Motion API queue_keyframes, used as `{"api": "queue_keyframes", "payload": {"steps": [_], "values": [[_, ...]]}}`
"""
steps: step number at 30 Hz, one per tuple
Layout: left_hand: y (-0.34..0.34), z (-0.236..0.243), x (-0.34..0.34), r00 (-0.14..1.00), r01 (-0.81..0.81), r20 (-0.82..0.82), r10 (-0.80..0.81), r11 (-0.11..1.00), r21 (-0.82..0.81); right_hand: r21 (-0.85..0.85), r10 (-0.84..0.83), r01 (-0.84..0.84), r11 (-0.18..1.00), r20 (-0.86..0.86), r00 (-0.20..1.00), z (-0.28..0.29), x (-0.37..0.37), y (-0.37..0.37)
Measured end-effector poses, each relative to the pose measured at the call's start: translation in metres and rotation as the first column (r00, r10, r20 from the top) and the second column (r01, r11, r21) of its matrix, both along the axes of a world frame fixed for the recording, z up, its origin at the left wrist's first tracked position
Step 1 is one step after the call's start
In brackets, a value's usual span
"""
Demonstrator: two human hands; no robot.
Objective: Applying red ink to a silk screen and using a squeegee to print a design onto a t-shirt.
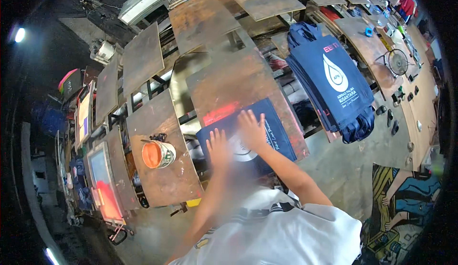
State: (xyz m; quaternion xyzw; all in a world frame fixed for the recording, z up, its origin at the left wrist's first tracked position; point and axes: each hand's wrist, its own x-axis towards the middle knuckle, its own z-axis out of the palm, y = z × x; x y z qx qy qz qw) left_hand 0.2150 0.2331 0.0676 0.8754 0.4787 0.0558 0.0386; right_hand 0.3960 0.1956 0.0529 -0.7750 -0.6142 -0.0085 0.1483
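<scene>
A navy blue tote bag (282, 136) with a white print lies flat on a brown, ink-stained board (224, 81). My left hand (218, 146) rests on the bag's left part, fingers stretched out. Flat on its upper middle is my right hand (252, 130), fingers spread. Neither hand grips anything. My forearms and a blur in front of my body cover part of the bag's print and its lower edge. Beyond the bag's upper left edge, a bright red smear (221, 114) marks the board.
To the right, a thick stack of navy tote bags (329, 69) covers another board. An open bucket of orange-red ink (153, 155) stands on the left board. Farther left leans a printing screen (102, 176) with red ink. A fan (397, 63) sits at the far right.
</scene>
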Motion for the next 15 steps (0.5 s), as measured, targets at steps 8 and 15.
{"api": "queue_keyframes", "payload": {"steps": [8, 15], "values": [[0.005, 0.008, -0.004, 0.999, 0.014, 0.042, -0.013, 1.000, -0.024, 0.045, -0.311, 0.310, 0.950, 0.012, 0.950, 0.005, 0.049, 0.003], [-0.002, 0.003, -0.012, 0.997, 0.016, 0.070, -0.017, 1.000, 0.004, -0.027, -0.070, 0.069, 0.997, -0.045, 0.997, 0.009, -0.002, -0.050]]}}
